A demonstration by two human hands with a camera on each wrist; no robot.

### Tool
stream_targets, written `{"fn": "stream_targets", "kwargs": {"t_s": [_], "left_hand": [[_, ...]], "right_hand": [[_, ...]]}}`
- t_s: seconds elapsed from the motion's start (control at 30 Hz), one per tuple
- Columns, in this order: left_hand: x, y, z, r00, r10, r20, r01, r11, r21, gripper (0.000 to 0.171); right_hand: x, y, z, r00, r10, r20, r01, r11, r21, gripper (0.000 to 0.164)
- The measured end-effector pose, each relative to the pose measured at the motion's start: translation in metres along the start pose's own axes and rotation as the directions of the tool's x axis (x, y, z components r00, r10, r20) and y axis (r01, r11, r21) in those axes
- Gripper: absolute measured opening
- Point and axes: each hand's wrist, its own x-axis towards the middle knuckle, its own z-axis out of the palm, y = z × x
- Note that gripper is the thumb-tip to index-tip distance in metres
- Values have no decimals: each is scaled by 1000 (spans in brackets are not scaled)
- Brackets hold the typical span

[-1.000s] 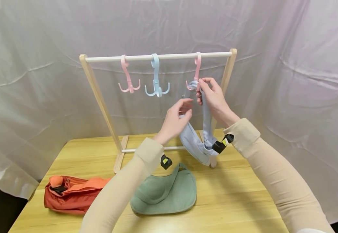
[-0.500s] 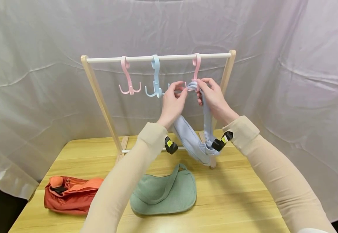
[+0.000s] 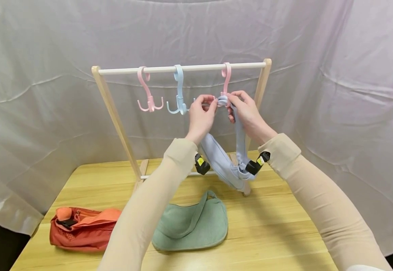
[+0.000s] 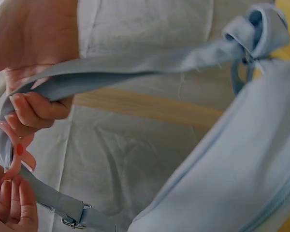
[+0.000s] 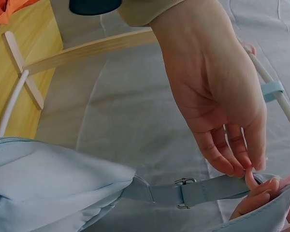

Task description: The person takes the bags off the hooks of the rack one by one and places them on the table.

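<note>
A light blue shoulder bag [image 3: 221, 162] hangs below the rightmost pink hook [image 3: 226, 81], its strap [image 4: 135, 72] looped over the hook's prongs. My left hand [image 3: 201, 118] pinches the tip of a pink prong [image 5: 251, 178] between thumb and fingers. On the other side, my right hand [image 3: 249, 114] grips the strap close to the hook; in the left wrist view its fingers [image 4: 36, 113] curl round the band. A metal buckle [image 5: 185, 188] shows on the strap nearer the bag. The hands partly cover the prongs.
The hook hangs from a white rod [image 3: 125, 71] on a wooden-legged rack [image 3: 115, 116]. A pink hook [image 3: 148, 92] and a blue hook [image 3: 180, 90] hang further left. A green bag [image 3: 200, 229] and a red-orange bag [image 3: 83, 235] lie on the wooden table [image 3: 271, 233].
My left hand has risen from beside the light blue bag's strap to the pink hook and now pinches a prong. My right hand stays almost still at the strap.
</note>
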Motion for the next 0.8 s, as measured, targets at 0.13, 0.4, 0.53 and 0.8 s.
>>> {"fn": "stream_targets", "kwargs": {"t_s": [0.13,0.4,0.53,0.8], "left_hand": [[0,-1,1,999,39,-14,-38,999,35,19],[0,-2,0,997,82,-3,-82,995,58,18],[1,-2,-2,995,104,4,-104,992,74,17],[2,-2,-3,993,111,23,-113,990,84,17]], "right_hand": [[0,-2,-2,1000,-3,6,4,999,-32,7],[0,-7,-5,1000,5,10,-4,993,-115,7],[1,-13,-4,1000,8,10,-6,983,-182,8],[4,-24,-6,999,18,28,-10,963,-268,9]]}}
